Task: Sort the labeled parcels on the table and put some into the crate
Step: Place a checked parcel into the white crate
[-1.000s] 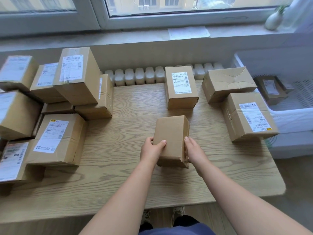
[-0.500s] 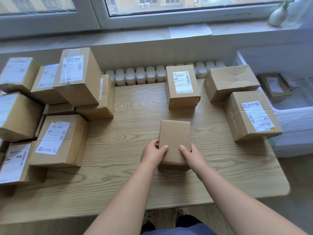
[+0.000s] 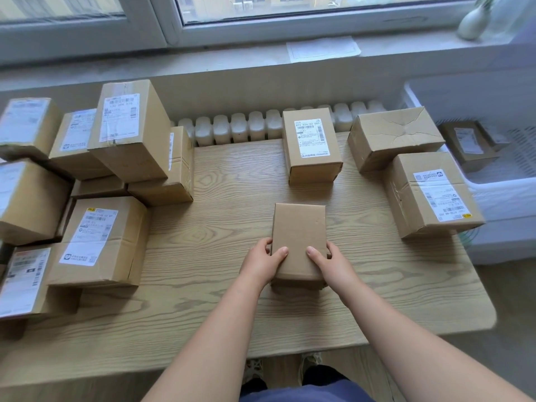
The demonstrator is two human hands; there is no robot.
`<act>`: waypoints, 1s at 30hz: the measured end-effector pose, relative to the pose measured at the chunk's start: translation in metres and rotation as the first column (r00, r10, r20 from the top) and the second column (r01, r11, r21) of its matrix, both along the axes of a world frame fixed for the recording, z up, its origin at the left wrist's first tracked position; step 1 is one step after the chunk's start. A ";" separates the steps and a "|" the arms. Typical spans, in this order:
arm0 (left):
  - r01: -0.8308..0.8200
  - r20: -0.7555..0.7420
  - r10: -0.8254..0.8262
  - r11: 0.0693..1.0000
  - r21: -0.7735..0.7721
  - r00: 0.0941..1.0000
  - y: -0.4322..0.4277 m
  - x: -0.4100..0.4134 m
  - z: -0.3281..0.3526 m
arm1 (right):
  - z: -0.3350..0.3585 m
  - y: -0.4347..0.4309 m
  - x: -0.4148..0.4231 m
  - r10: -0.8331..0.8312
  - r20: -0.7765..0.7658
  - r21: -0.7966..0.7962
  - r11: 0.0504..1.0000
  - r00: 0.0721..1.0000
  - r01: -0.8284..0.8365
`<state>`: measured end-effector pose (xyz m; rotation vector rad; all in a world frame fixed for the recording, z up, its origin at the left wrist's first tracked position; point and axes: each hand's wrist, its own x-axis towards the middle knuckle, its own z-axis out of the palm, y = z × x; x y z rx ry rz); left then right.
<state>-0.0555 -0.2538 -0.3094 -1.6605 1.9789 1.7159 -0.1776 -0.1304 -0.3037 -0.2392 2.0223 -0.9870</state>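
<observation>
Parcels of brown cardboard with white labels [image 3: 95,236] crowd the light wooden table [image 3: 203,285] left of a small plain brown cardboard box [image 3: 298,227] lying flat mid-table. The left hand [image 3: 261,262] and right hand [image 3: 333,265] grip that box's near corners — thumbs on top, fingers curled round its sides. Right of the box stand two more parcels [image 3: 432,195], then a white plastic crate [image 3: 507,181] holding one labelled parcel [image 3: 467,143].
</observation>
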 end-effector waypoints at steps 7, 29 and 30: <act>-0.159 -0.013 0.163 0.976 0.146 0.987 0.005 0.002 -0.004 | -0.002 0.004 0.001 -0.097 0.106 0.002 0.995 0.990 0.098; -0.190 -0.277 0.199 0.980 0.058 0.940 -0.024 -0.005 0.055 | 0.059 -0.026 -0.016 -0.075 -0.146 -0.167 0.985 0.986 0.050; -0.190 -0.249 0.194 0.981 0.041 0.949 -0.024 -0.006 0.056 | 0.059 -0.026 -0.017 -0.072 -0.159 -0.145 0.988 0.985 0.049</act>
